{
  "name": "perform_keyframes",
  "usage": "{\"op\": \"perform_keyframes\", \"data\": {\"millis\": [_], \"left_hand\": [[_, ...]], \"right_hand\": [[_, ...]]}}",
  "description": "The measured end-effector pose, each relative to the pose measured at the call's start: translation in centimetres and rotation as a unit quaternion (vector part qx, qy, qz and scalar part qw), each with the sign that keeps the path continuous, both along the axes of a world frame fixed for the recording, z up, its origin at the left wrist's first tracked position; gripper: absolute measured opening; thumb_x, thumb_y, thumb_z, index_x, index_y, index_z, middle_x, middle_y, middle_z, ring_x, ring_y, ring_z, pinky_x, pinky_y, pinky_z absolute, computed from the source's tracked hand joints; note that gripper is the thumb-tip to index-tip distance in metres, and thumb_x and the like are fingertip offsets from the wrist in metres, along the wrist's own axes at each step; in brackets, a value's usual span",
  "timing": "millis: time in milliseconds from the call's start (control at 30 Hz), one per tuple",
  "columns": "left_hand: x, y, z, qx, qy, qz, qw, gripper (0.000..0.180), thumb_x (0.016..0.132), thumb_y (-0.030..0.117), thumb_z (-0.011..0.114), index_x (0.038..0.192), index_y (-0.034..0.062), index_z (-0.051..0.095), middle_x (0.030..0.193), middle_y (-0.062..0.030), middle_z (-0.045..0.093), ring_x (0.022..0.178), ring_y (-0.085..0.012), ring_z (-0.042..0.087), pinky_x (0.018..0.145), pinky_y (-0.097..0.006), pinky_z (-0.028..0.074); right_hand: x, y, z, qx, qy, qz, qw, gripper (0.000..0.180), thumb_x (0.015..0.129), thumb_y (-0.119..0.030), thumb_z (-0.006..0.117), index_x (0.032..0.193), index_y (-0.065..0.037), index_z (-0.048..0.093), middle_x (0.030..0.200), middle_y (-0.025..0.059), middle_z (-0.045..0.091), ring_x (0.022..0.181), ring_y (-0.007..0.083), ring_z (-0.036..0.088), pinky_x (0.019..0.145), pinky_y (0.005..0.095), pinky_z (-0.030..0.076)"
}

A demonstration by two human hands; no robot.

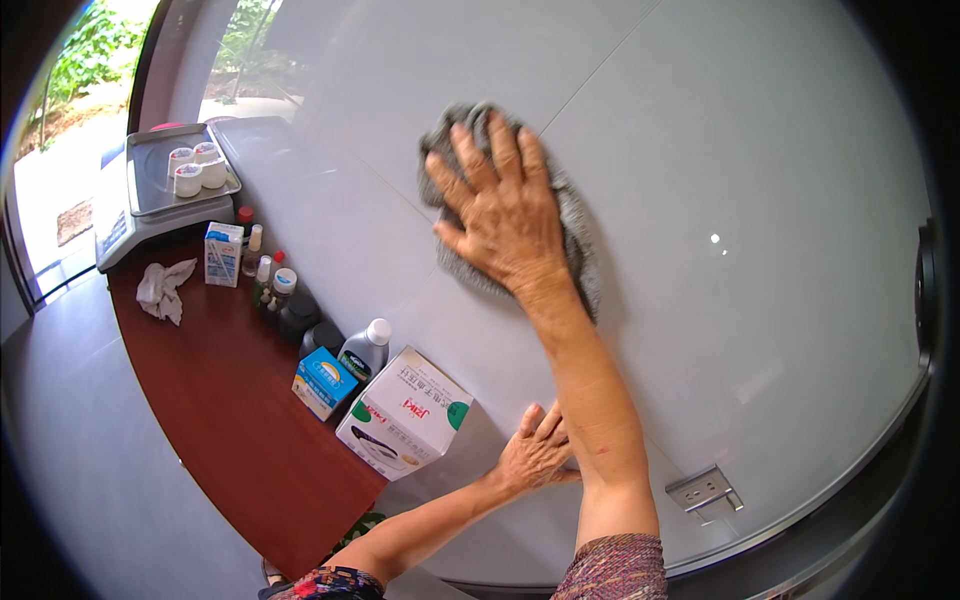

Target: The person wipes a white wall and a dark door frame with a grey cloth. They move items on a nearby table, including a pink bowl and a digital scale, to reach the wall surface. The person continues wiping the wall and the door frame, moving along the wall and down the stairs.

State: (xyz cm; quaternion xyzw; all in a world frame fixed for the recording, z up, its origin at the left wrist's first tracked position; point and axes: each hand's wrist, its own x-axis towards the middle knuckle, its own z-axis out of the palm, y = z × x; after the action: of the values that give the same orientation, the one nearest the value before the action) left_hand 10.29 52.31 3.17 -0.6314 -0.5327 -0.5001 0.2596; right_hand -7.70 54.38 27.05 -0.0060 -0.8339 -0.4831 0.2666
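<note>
A grey fluffy cloth [455, 130] is bunched against the pale, glossy wall panels [760, 330]. My right hand [500, 215] holds it there, fingers spread over the folds and pressing it flat; part of the cloth hangs below the wrist. Lower down, my left hand [533, 455] leans on the same wall with its fingers stretched out and nothing visible in it. My right forearm crosses in front of its fingertips and hides them. Just left of that hand stands a white box [405, 415] with green spots.
Along the wall runs a reddish-brown counter [210, 390] with a blue box [323, 383], a grey bottle with a white cap [367, 345], small bottles, a crumpled white cloth [165, 290], and a scale [170, 215] carrying white cups. A socket plate [705, 490] sits low on the wall.
</note>
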Motion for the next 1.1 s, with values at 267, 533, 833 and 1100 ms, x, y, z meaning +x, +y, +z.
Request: {"op": "perform_keyframes", "data": {"millis": [267,533,833,1100], "left_hand": [[-0.4,0.2,-0.1,0.018,-0.033,-0.017,0.999,0.109,0.056,0.07,0.066,0.146,0.0224,0.027,0.151,-0.0103,0.019,0.142,-0.0274,0.009,0.112,-0.054,0.004],[0.3,-2.3,0.0,-0.022,-0.072,-0.003,0.997,0.101,0.061,0.056,0.077,0.144,0.0237,0.03,0.149,-0.0215,0.016,0.139,-0.0391,0.012,0.111,-0.054,0.017],[-1.7,-8.5,-4.4,-0.215,-0.121,-0.089,0.965,0.108,0.07,0.037,0.08,0.148,0.011,0.011,0.15,-0.0272,0.005,0.138,-0.044,0.016,0.108,-0.049,0.027],[-3.0,-8.8,-4.2,-0.306,-0.073,-0.096,0.944,0.114,0.067,0.033,0.081,0.149,0.0102,0.006,0.152,-0.0243,0.005,0.14,-0.0403,0.014,0.106,-0.048,0.033]], "right_hand": [[7.6,-0.6,-4.1,-0.03,-0.16,-0.016,0.987,0.064,0.065,-0.045,0.076,0.124,-0.034,0.055,0.143,-0.0043,0.038,0.139,0.0257,0.023,0.114,0.0505,0.017],[20.9,-2.5,-2.9,-0.015,-0.09,-0.084,0.992,0.065,0.06,-0.036,0.079,0.121,-0.036,0.057,0.142,-0.0078,0.039,0.134,0.0239,0.03,0.109,0.0503,0.025],[26.9,-2.7,-9.8,0.009,-0.017,-0.116,0.993,0.065,0.069,-0.03,0.074,0.129,-0.038,0.049,0.143,-0.0061,0.038,0.132,0.029,0.031,0.103,0.0564,0.027],[11.5,-1.3,-9.2,-0.045,-0.039,0.01,0.998,0.042,0.07,-0.024,0.072,0.11,-0.031,0.064,0.137,-0.0046,0.044,0.131,0.0261,0.035,0.105,0.0538,0.027]]}}
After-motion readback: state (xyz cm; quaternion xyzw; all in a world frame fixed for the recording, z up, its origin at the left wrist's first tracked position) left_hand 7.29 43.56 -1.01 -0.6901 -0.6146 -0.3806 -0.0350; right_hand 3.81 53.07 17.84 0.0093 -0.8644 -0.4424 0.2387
